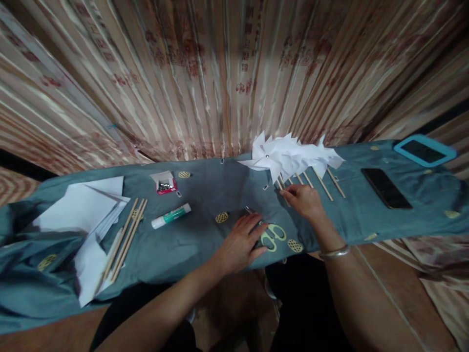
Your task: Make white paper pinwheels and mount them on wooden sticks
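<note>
My left hand (240,243) lies on the blue-grey cloth (205,195), its fingers flat over the handles of the pale green scissors (271,236). My right hand (304,200), with a metal bangle on the wrist, reaches to the lower end of a wooden stick (283,188) of the white paper pinwheels (289,155); its fingers curl at the stick's end. Several pinwheels lie side by side with their sticks pointing towards me.
A glue stick (171,215) and a small pink box (165,184) lie left of centre. White paper sheets (82,208) and spare sticks (126,237) lie at the left. A dark phone (386,187) and a blue-framed tablet (425,150) rest at the right. A striped curtain hangs behind.
</note>
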The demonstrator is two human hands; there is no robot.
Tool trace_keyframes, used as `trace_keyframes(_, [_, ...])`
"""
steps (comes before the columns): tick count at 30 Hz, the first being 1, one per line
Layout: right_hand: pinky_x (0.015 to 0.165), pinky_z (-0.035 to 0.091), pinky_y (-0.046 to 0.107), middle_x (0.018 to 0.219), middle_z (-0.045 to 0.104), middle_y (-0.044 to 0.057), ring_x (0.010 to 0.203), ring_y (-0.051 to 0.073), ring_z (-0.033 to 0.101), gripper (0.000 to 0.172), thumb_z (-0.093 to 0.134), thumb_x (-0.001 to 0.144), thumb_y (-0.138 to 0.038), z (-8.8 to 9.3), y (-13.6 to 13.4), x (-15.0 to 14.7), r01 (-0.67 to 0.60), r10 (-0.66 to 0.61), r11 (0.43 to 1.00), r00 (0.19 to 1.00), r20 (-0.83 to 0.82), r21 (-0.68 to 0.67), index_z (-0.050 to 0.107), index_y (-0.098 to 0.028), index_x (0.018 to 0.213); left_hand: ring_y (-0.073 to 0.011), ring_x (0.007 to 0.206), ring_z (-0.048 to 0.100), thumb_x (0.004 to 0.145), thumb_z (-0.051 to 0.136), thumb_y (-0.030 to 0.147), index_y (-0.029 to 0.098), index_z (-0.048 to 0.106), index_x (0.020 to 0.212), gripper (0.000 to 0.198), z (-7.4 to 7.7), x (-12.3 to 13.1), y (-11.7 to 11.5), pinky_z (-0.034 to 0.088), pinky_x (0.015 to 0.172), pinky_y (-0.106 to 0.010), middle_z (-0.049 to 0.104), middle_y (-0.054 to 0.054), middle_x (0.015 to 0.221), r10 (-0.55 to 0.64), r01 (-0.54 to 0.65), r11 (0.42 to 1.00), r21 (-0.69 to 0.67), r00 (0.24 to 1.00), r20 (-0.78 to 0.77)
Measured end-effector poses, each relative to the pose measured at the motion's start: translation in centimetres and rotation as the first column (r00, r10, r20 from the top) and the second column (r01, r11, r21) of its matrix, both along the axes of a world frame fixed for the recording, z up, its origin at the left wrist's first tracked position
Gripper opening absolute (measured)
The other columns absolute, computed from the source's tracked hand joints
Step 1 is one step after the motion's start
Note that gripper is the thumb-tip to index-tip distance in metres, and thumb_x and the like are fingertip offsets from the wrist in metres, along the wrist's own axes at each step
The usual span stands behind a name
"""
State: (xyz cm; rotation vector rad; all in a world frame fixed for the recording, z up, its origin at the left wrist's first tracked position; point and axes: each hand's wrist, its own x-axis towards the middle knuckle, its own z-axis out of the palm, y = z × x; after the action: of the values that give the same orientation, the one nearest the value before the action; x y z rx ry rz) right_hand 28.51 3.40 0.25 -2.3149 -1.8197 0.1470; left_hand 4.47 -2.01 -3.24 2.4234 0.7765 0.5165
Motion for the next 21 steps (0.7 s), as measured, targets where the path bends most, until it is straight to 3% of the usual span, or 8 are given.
trace_keyframes(8, [0.062,0.041,0.03,0.086,0.077,0.011,0.077,0.024,0.069,0.029,0.055,0.09,-0.04,-0.4,0.2,-0.7,-0.009,0.011,1.0,0.996,0.091,-0.018,0.077,-0.021,0.089,-0.0312,0.145,0.032,0.093,0.056,0.038,0.022,0.037,0.146,0.058,-0.5,-1.8,-1.7,0.033,0.114,-0.056,0.041,-0.018,0.152,0.031,-0.029,0.999,-0.035,0.998,0.051])
trace_keyframes(15, [0.065,0.042,0.034,0.089,0.076,0.017,0.079,0.029,0.069,0.033,0.053,0.093,-0.04,-0.1,0.2,-1.9,0.028,-0.018,0.997,0.987,0.157,-0.067,0.076,-0.017,0.095,-0.0313,0.143,0.034,0.095,0.053,0.037,0.015,0.041,0.143,0.054,-0.7,-1.8,-1.6,0.034,0.115,-0.054,0.041,-0.021,0.151,0.043,-0.042,0.999,-0.03,0.997,0.062])
trace_keyframes(21, [0.064,0.04,0.035,0.085,0.074,0.019,0.076,0.03,0.069,0.034,0.053,0.093,-0.042,0.4,-0.1,-2.3,0.045,-0.03,0.996,0.98,0.197,-0.073,0.075,-0.016,0.095,-0.031,0.141,0.038,0.095,0.053,0.034,0.018,0.043,0.14,0.049,-0.6,-2.2,-1.9,0.037,0.113,-0.053,0.042,-0.02,0.15,0.058,-0.056,0.998,-0.025,0.996,0.068])
